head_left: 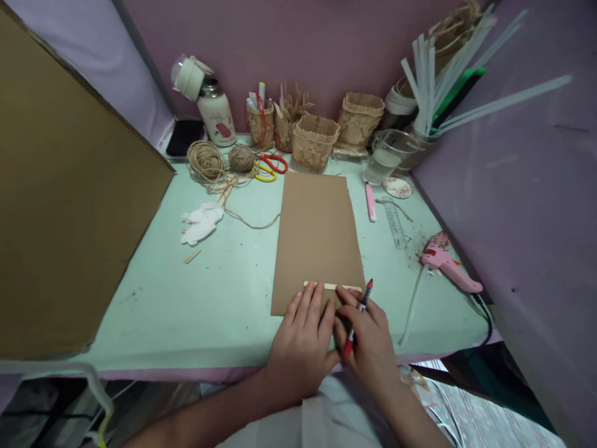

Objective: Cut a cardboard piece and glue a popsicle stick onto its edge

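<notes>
A brown cardboard sheet (317, 236) lies flat on the table in front of me. Across its near end lies a pale wooden craft stick (332, 287). My left hand (305, 336) rests flat on the cardboard with its fingers stretched out, fingertips at the left part of the stick. In my right hand (370, 330) is a red pen (362, 305), held between thumb and fingers and pointing up and away. The right index fingertip touches the stick near its right part. The hands cover the near edge of the cardboard.
Left of the cardboard are twine balls (206, 160), scissors (269, 168) and white cloth (202, 223). Stick-covered cups (316, 143) and a bottle (217, 115) line the back. A pink cutter (370, 202), ruler (395, 224), water cup (385, 162) and corded glue gun (450, 267) stand right.
</notes>
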Tool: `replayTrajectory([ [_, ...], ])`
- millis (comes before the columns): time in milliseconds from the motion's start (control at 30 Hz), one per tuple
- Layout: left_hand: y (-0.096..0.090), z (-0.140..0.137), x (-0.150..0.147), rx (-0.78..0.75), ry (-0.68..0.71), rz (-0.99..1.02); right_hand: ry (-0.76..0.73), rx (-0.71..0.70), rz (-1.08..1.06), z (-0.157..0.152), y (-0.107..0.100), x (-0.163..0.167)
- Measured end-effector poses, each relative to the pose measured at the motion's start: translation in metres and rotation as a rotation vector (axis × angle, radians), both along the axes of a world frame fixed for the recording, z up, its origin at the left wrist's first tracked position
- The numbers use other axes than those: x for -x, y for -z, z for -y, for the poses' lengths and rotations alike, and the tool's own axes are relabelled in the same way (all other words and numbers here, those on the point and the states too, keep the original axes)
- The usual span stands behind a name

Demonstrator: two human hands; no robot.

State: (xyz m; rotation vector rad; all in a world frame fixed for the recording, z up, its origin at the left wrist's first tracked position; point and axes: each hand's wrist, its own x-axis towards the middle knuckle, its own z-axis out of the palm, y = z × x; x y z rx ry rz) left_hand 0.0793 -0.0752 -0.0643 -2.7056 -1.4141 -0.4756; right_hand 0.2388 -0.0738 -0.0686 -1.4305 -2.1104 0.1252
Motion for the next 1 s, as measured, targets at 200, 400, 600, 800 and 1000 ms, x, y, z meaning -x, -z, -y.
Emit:
replayTrajectory([
  [200,-0.0002,-0.0017,0.0001,-0.001,0.009,-0.004,0.031,0.000,-0.004,0.0019,0.0029,-0.0005],
  [400,0.0010,-0.0026,0.0002,-0.002,0.026,0.003,0.076,0.026,-0.014,0.0019,0.0027,0.0017],
  [600,0.0029,-0.0045,0.0005,-0.013,0.042,0.030,0.080,0.026,-0.026,0.0003,-0.0020,0.0033],
  [800,0.0030,-0.0046,0.0006,0.001,0.034,0.017,0.095,0.038,-0.022,0.0006,-0.0021,0.0041],
  [1000,0.0035,-0.0048,0.0001,-0.009,0.026,-0.008,0.088,-0.012,-0.038,-0.0001,-0.0021,0.0038],
])
